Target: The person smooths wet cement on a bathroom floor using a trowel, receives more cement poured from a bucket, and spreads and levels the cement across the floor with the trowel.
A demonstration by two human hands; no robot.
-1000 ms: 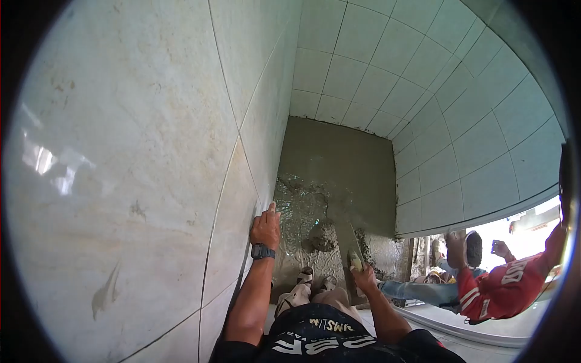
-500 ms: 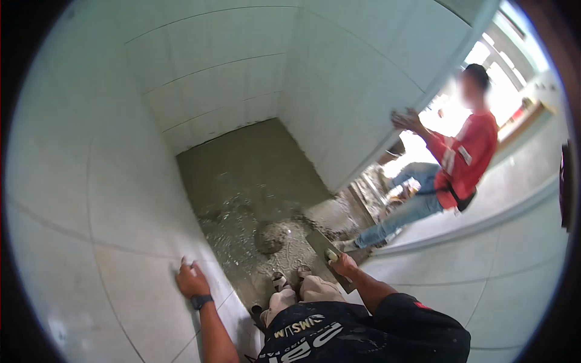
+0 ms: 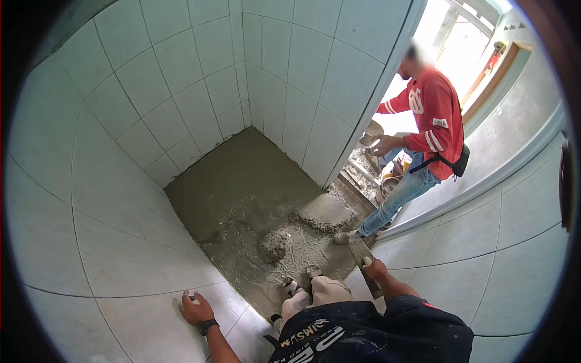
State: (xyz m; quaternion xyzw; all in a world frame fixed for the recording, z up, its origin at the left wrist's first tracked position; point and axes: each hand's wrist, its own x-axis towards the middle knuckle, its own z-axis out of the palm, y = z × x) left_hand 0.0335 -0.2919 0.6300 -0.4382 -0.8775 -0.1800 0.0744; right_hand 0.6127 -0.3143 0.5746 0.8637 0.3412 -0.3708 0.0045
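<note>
My right hand [image 3: 376, 269] is closed round the handle of a long flat plastering trowel [image 3: 362, 253], held to my right beside the doorway with its blade tilted. My left hand [image 3: 195, 310] is at the tiled wall [image 3: 151, 314] on my left, fingers apart; whether it presses on the tiles is hard to tell. Grey wet mortar [image 3: 227, 172] covers the floor, smooth at the far end and rough near my feet. A round mound of mortar [image 3: 273, 245] sits in front of my sandals [image 3: 293, 284]. A paler mortar heap [image 3: 327, 210] lies by the doorway.
A co-worker in a red shirt [image 3: 433, 109] stands at the doorway, one shoe [image 3: 345, 237] near my trowel. A rounded tan container [image 3: 372, 132] is by the co-worker's hand. Tiled walls [image 3: 206, 66] enclose the floor, and a wall edge [image 3: 369, 103] borders the opening.
My right hand has drawn the trowel to the right, away from the mortar mound. The co-worker's hands have come down from the wall edge. My view has shifted; my left hand stays by the wall.
</note>
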